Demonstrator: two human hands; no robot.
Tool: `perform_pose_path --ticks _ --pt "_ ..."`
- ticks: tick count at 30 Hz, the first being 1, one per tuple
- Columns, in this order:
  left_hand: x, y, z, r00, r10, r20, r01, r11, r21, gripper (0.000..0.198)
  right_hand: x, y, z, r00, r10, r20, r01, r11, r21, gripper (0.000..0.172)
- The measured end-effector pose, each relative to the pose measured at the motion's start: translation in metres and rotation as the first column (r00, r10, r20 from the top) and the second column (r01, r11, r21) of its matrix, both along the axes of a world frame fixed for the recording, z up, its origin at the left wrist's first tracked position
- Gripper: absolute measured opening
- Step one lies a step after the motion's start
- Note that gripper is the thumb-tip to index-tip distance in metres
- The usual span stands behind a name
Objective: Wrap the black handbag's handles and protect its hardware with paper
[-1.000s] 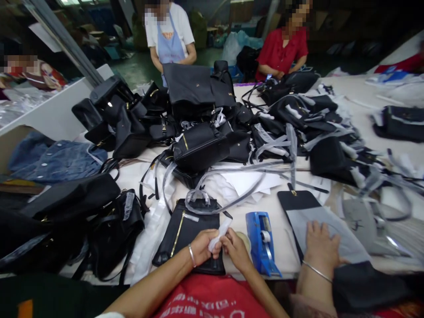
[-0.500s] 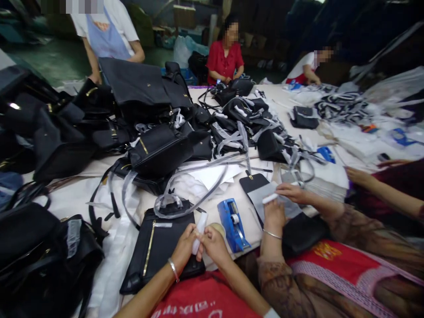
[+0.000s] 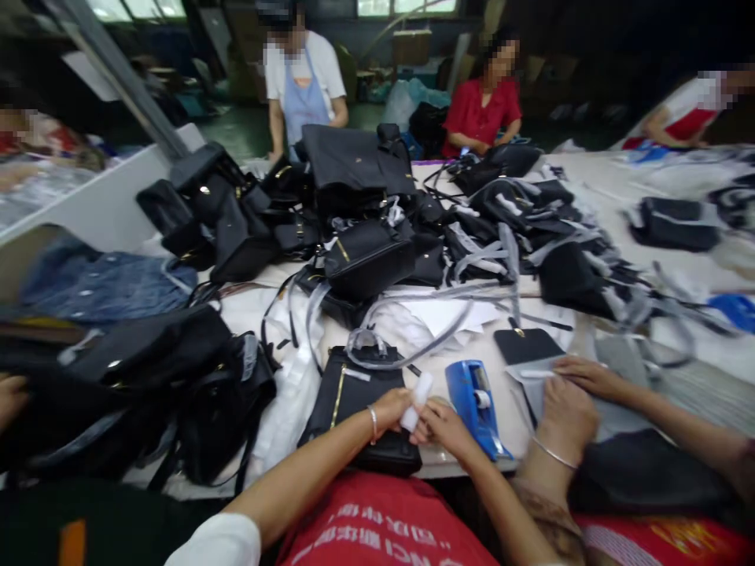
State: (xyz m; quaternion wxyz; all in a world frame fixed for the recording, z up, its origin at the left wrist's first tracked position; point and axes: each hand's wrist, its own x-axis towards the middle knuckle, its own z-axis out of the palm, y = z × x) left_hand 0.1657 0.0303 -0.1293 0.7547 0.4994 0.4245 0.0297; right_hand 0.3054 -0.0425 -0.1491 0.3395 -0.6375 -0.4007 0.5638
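My left hand (image 3: 392, 409) and my right hand (image 3: 443, 423) meet over the lower right of a black handbag (image 3: 318, 413). Their fingers pinch a short white roll (image 3: 422, 387), which slants upward between them; what is inside its wrapping I cannot make out. The bag lies flat with a gold zip (image 3: 338, 393) on its face, and a strap in clear plastic (image 3: 369, 363) loops over its top edge. Just right of my right hand stands a blue tape dispenser (image 3: 475, 409).
At right, a co-worker's hands (image 3: 566, 401) press on a black bag flap with grey sheet. Black bags (image 3: 359, 169) pile up across the table's middle; more bags (image 3: 141, 369) and a denim garment (image 3: 112, 283) lie left. Several people stand or sit beyond.
The view has swung left, so everything sits further right in the picture. Both hands keep hold of the white roll above the bag. The co-worker's hands have shifted slightly on their bag.
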Motion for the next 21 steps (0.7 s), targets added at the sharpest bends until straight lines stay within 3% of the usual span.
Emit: perform_pose_path --ticks 2,4,6,9,10,15,18,21 --pt "-0.013 0.008 0.008 0.998 0.046 -0.041 -0.041 0.992 0.118 0.043 0.001 0.0 -0.009 1.0 -0.028 -0.001 0.028 0.999 -0.032 0.04" --pt "-0.036 0.009 0.018 0.989 0.115 -0.095 -0.077 0.938 0.339 0.042 -0.003 -0.001 -0.014 1.0 -0.027 0.014 0.027 0.998 -0.059 0.039" --pt "-0.068 0.003 0.027 0.965 0.183 -0.189 -0.039 0.811 0.584 0.043 -0.008 -0.003 -0.015 0.998 -0.002 0.068 0.007 0.997 -0.073 0.039" --pt "-0.121 -0.008 0.031 0.88 0.364 -0.305 0.005 0.636 0.772 0.042 -0.007 -0.002 -0.012 0.987 0.015 0.162 -0.004 0.997 -0.074 0.038" --pt "-0.137 -0.012 0.029 0.85 0.39 -0.356 0.058 0.601 0.797 0.042 -0.003 -0.001 -0.009 0.983 0.006 0.184 0.006 0.998 -0.062 0.035" --pt "-0.193 -0.029 0.013 0.912 0.113 -0.395 0.271 0.557 0.785 0.038 0.037 -0.003 0.014 0.866 -0.042 0.498 -0.017 0.994 0.112 0.028" --pt "-0.208 -0.028 0.005 0.928 0.017 -0.372 0.301 0.557 0.774 0.044 0.067 0.002 0.023 0.787 -0.068 0.613 -0.012 0.992 0.125 0.029" --pt "-0.21 -0.019 0.003 0.933 -0.05 -0.355 0.321 0.56 0.764 0.042 0.099 0.019 0.029 0.735 -0.15 0.661 0.096 0.988 0.119 0.024"
